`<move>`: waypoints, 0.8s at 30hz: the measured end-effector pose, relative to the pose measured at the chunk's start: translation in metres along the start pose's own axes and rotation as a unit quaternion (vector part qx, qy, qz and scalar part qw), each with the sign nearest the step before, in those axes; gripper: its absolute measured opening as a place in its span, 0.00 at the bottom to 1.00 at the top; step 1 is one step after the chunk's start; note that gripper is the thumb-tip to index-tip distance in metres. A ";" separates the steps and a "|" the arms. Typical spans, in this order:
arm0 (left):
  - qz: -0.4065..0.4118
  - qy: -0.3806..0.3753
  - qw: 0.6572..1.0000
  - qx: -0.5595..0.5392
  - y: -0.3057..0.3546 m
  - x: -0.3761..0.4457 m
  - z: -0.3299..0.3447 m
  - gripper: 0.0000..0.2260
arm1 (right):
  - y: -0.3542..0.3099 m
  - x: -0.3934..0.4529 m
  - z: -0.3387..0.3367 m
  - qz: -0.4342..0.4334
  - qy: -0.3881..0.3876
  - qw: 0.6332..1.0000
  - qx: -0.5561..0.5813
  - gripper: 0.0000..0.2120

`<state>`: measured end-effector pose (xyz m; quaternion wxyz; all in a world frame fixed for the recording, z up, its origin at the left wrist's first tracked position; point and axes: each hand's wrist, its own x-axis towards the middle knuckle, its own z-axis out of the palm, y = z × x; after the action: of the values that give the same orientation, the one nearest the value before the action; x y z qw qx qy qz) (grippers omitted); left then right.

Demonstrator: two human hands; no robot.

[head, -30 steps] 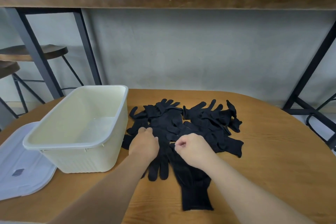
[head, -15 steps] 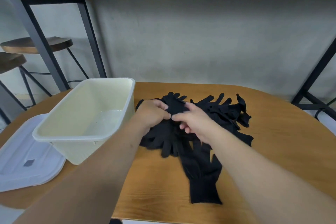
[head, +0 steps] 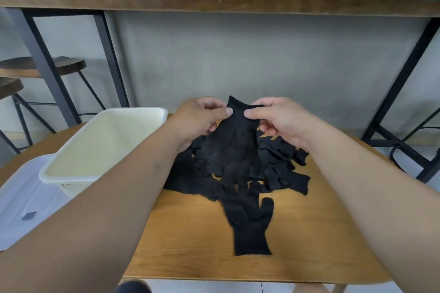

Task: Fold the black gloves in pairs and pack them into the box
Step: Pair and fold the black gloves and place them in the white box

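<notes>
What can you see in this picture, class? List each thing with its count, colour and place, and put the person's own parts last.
held glove: one, black, lifted by its cuff above the pile
glove pile: count unclear, black, mid-table
flat glove: one, black, nearest the table's front edge
box: one, cream, left on the table, nothing seen inside
lid: one, translucent white, left of the box
table: one, wooden
stools: two, dark wood, far left
counter: one, wooden, along the grey wall
left hand, right hand: both pinch the held glove's cuff
</notes>
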<state>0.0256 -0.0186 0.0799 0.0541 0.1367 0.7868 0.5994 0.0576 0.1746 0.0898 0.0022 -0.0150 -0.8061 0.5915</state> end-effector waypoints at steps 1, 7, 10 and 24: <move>0.004 0.003 1.000 -0.001 0.002 -0.001 0.002 0.06 | -0.001 -0.004 -0.003 0.002 0.006 1.000 -0.016 0.02; -0.019 -0.013 0.999 -0.040 0.009 -0.008 0.021 0.10 | -0.005 -0.019 -0.005 0.019 0.001 1.000 0.023 0.02; -0.049 -0.077 0.994 -0.065 0.011 -0.012 0.028 0.16 | -0.009 -0.027 0.002 0.021 -0.057 0.994 0.085 0.09; 0.007 -0.093 0.984 0.152 0.005 -0.020 0.025 0.06 | 0.006 -0.036 0.002 -0.015 -0.020 0.974 -0.224 0.05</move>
<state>0.0516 -0.0001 0.0762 0.1015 0.2041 0.8592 0.4580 0.0937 0.1737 0.0843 -0.0088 0.0091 -0.9182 0.3959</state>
